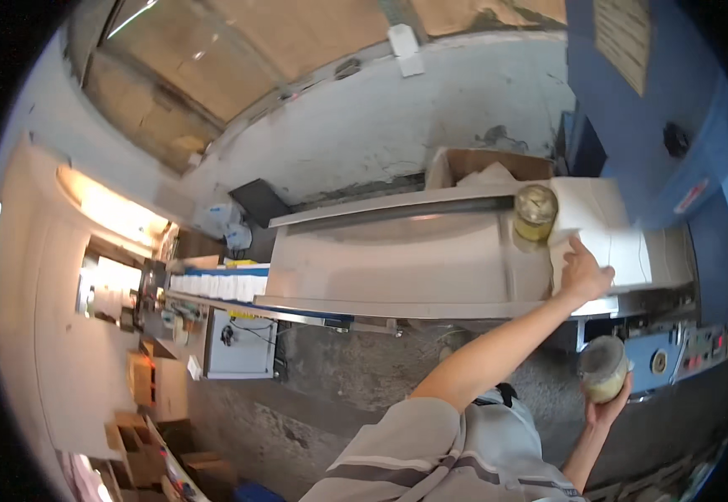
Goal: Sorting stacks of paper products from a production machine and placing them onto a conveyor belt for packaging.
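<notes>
My left hand (583, 274) reaches over the right end of a long metal-sided conveyor (381, 259), its index finger and thumb spread apart with nothing in them. It is over or against a white sheet (630, 255) lying there; contact cannot be made out. Just beyond its fingertips stands a jar (535, 219) with yellowish contents and a dull metallic top. Lower down, in front of the blue machine, my right hand (608, 407) holds a second jar (603, 381) from below and the side. That jar has a grey round top and pale yellow contents.
A blue machine (674, 134) rises at the right, with a control panel (707, 356) below. Behind the conveyor sits an open cardboard box (439, 170). White packs (217, 288) line the conveyor's far left, near a small grey-topped table (243, 347). More cardboard boxes (142, 456) are at lower left.
</notes>
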Demonstrator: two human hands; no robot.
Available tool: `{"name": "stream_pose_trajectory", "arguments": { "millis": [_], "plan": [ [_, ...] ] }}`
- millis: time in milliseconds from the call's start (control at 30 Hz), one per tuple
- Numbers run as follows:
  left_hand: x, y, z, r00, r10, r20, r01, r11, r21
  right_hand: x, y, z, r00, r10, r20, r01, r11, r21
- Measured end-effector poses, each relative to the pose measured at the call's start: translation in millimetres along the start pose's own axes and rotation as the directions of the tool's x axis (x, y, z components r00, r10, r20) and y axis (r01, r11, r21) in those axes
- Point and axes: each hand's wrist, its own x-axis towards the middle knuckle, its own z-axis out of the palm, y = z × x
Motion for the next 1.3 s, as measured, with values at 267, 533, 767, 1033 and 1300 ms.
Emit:
{"name": "stream_pose_trajectory", "arguments": {
  "millis": [267,533,767,1033,1300],
  "plan": [
    [1,-3,22,0.994,-0.027,-0.105,0.025,1.000,-0.014,5,3,6,0.991,0.089,0.100,-0.075,0.988,-0.138],
    [13,-31,-4,0.978,0.173,-0.115,-0.171,0.985,0.030,-7,27,56,0.901,0.086,0.424,-0.033,0.991,-0.131],
    [23,-80,-28,0.932,0.341,-0.127,-0.360,0.912,-0.196,-24,30,93,0.866,0.058,0.496,0.011,0.991,-0.135],
    [-25,-204,-130,0.972,0.222,-0.078,-0.212,0.688,-0.694,-3,37,160,0.870,-0.087,0.485,0.354,0.795,-0.492],
    [-73,-306,-241,0.975,0.146,-0.164,-0.214,0.453,-0.865,60,85,238,0.615,-0.031,0.788,0.637,-0.569,-0.520]
  ]
}}
